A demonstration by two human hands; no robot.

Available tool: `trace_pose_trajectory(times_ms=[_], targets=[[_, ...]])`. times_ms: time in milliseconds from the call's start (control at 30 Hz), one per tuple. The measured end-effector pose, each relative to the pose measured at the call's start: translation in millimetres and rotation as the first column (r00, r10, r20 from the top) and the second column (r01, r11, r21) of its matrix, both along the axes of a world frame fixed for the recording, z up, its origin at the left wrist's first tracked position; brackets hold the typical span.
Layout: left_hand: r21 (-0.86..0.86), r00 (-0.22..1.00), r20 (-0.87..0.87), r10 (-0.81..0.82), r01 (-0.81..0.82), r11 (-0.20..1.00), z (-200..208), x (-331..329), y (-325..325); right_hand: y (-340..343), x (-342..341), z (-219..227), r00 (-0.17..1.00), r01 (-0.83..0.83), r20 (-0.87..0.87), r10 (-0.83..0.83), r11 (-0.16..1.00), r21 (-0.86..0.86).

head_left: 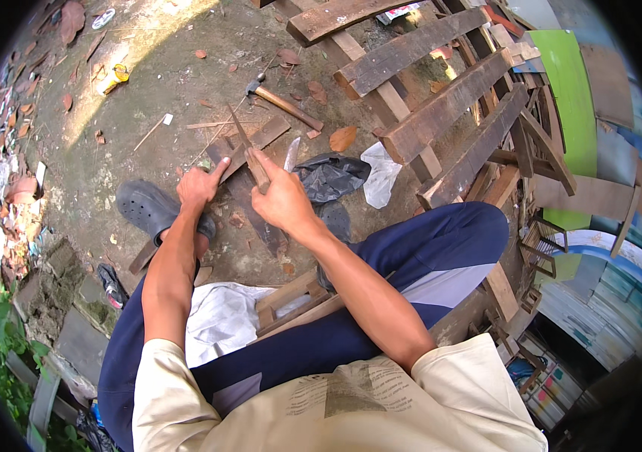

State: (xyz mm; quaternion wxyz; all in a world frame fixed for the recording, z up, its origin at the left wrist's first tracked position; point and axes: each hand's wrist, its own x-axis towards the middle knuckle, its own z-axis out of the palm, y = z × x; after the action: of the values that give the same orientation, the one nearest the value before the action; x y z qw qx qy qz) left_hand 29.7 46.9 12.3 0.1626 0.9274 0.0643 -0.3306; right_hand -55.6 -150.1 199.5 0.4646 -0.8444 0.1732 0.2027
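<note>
My right grip [285, 197] clasps a wooden-handled blade [240, 128], seemingly cutting; my left grip [197, 187], closure unclear, must steady the plank [270, 133].

Beige shirt [336, 431], dark printed lettering [395, 395] on its front, unreadable

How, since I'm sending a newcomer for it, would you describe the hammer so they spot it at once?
Find the big slatted wooden frame at the upper right. On the ground left of it, just beyond the right hand, lies the hammer, its head toward the upper left. Unlike the flat board nearby, it has a dark metal head on a slim brown handle.
</note>
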Motion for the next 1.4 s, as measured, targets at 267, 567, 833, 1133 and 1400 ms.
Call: trace_pose_trajectory(times_ms=[267,567,833,1133,1400], targets=[[0.018,0.999,-0.046,0.009,-0.008,1.0,5.5,-4.0,11.2,-7.9,-73.1,120.8,0.993,-0.115,0.041,0.115,0.993,0.01],[-0.03,0.999,-0.01,0.036,-0.036,0.999,12.3,-8.3,8.4,0.5,-30.1,73.7,0.979,-0.136,-0.154,0.136,0.991,0.007],[-0.002,0.999,0.03,0.02,-0.02,1.0,18.2,-15.1,-0.2,-50.4,-129.6,198.9,0.997,0.033,0.073,-0.031,0.999,-0.016],[0.003,0.869,0.438,-0.231,0.256,0.967,25.5,-59.3,-117.9,-96.2,-169.2,168.1,0.965,0.146,0.23,-0.126,0.987,-0.073],[-0.271,0.704,0.598,-0.384,0.628,0.729,23.8,-95.6,-132.2,-106.3,-182.1,158.2,0.944,0.119,0.316,-0.093,0.991,-0.062]])
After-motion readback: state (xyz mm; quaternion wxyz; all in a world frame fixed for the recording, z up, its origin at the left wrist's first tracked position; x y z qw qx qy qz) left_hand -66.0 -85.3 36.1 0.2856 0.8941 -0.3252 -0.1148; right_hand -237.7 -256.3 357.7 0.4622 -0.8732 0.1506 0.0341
